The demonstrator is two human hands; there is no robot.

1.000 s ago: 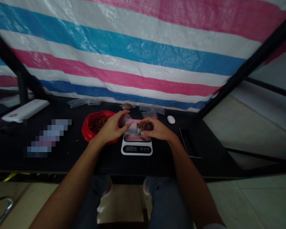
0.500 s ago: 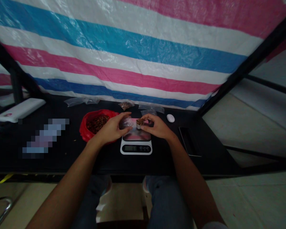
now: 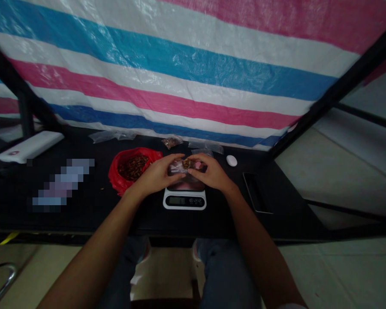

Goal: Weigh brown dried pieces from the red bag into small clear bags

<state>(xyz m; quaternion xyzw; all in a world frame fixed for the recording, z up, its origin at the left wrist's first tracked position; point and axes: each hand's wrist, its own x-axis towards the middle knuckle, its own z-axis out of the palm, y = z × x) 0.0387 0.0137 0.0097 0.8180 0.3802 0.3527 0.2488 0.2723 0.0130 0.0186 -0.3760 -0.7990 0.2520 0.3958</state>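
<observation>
Over the kitchen scale (image 3: 184,201), my left hand (image 3: 159,172) is closed on a clear plastic bag (image 3: 177,166). My right hand (image 3: 212,172) holds a small cup (image 3: 186,163) of brown pellet-like pieces between thumb and fingers. The cup is at the bag's mouth and seems tilted toward it. Fingers and crinkled plastic hide part of the cup. To the left of the scale, beside my left forearm, a red plastic bag (image 3: 116,171) stands open with a heap of the same brown pieces (image 3: 133,166) inside.
Along the back of the black table lie a small filled bag (image 3: 171,142) and several flat clear bags (image 3: 206,147). A white oval object (image 3: 231,160) and a dark phone (image 3: 257,193) are on the right. A white box-like device (image 3: 32,146) sits far left.
My right hand has brought the cup leftward to the clear bag and tipped it. My left hand has moved slightly right with the bag, closing the gap between the hands.
</observation>
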